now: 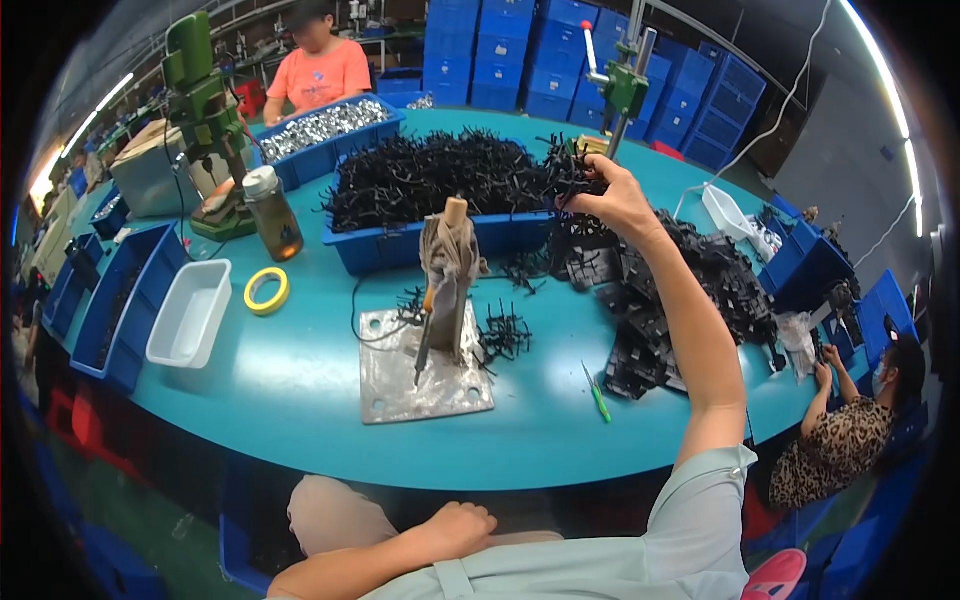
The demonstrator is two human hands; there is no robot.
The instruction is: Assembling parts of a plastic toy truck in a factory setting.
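Observation:
My right hand point(622, 203) reaches over the right end of a large blue bin point(400, 245), thumb and fingers closed around a clump of black branched plastic pieces point(568, 172). Heaped in that bin are many more such thin-legged black pieces point(430, 175). In my lap rests my left hand point(458, 528), its fingers curled and nothing visible in them. A metal base plate point(385, 388) with an upright post wrapped in cloth point(450, 250) stands in front of me. A soldering-iron-like tool point(424, 340) with an orange part leans against the post. Small black pieces point(505, 332) lie beside the plate.
Flat black plastic parts point(660, 320) are piled at the right, near a green-handled pointed tool point(597, 395). Leftward are yellow tape point(267, 291), a white tray point(190, 315), a bottle point(272, 215) and a green press point(205, 130). Co-workers sit across point(318, 75) and at the right point(845, 435).

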